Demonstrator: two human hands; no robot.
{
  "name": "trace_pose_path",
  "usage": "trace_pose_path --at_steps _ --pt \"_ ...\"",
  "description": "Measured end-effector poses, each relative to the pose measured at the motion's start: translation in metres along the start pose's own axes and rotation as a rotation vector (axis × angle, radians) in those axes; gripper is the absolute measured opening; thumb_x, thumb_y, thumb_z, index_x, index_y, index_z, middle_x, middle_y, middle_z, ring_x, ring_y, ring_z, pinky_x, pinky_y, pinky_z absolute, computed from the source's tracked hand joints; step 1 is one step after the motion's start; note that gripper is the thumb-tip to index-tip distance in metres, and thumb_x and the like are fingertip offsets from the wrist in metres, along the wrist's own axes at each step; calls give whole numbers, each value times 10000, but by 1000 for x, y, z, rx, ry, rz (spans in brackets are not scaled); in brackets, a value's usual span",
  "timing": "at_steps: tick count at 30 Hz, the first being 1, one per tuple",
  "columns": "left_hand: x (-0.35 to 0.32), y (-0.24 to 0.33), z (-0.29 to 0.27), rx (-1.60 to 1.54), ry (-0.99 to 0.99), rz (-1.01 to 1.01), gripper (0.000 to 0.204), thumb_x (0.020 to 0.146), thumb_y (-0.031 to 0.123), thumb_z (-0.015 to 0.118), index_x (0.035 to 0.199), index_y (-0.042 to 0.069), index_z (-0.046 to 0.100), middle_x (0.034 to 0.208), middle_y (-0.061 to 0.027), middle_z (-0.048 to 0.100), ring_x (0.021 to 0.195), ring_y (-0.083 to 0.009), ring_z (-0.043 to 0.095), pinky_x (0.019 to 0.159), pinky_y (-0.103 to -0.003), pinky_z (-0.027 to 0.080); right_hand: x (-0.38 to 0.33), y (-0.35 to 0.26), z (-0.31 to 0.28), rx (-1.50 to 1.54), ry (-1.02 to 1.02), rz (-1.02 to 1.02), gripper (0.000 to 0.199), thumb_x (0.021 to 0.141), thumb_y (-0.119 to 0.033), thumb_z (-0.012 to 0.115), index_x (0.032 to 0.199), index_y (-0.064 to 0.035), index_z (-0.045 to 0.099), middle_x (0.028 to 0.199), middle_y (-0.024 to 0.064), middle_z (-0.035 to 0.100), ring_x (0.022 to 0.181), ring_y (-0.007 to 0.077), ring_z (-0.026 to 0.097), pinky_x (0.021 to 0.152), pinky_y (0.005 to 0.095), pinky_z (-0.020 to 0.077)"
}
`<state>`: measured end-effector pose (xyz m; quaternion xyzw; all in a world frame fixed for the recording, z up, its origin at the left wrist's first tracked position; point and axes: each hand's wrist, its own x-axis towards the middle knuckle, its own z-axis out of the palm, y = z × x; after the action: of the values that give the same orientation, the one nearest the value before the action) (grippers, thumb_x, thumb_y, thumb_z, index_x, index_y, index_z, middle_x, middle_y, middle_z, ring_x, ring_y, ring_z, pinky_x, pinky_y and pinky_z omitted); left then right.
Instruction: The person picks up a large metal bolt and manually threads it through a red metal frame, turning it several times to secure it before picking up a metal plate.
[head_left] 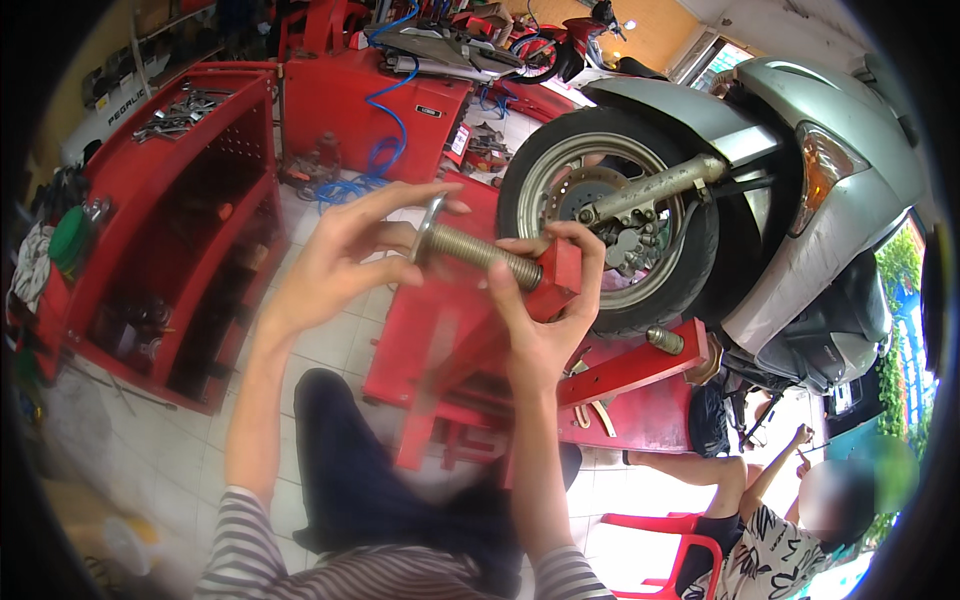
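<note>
In front of me is a thick threaded screw [478, 251] with a flat, round metal disc on its left end. My left hand [365, 245] curls its fingers and thumb around the rim of that disc. The screw's other end runs into a red metal block [563, 272] at the end of a red arm. My right hand [550, 325] is wrapped around this block, its thumb by the threads. Just beyond, the front wheel [610, 190] of a silver scooter rests by the red lift. A second red arm [625, 375] carries a similar screw [664, 340] to the right.
A red tool cabinet [180, 230] with wrenches [185, 112] on top stands at left. A blue air hose [385, 155] coils on the tiles beside another red lift [430, 105]. At lower right, a person [770, 540] sits on a red plastic chair [690, 555].
</note>
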<state>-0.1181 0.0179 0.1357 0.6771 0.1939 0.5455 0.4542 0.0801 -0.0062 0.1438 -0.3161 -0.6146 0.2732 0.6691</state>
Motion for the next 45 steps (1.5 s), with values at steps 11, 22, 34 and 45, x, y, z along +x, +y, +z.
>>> trace_pose_path --at_steps 11,22,34,45 --pt "0 11 16 -59 59 9 893 761 516 777 1399 -31 478 1222 -150 636 1037 -225 657 875 -356 543 -4 3 7 44 50 -33 698 759 -3 818 1257 -44 332 958 123 631 982 233 684 843 336 557" --pt "-3 13 3 53 33 27 670 858 406 701 1335 -28 520 1114 -126 635 830 -180 673 694 -283 528 -1 3 4 0 2 -21 726 743 -86 853 1282 -40 368 876 89 649 889 180 641 770 300 533" --pt "-5 16 6 82 -24 -76 895 813 595 709 1385 -48 461 885 -108 667 705 -198 692 541 -247 487 0 -4 4 -3 -16 40 705 759 -96 845 1286 -59 378 919 120 635 830 165 636 759 304 530" --pt "-1 9 14 41 84 107 840 769 389 795 1415 -28 457 1351 -166 539 1137 -232 601 879 -342 543 -6 8 5 50 96 50 731 736 -61 854 1271 -41 356 1033 152 659 952 205 662 826 344 537"
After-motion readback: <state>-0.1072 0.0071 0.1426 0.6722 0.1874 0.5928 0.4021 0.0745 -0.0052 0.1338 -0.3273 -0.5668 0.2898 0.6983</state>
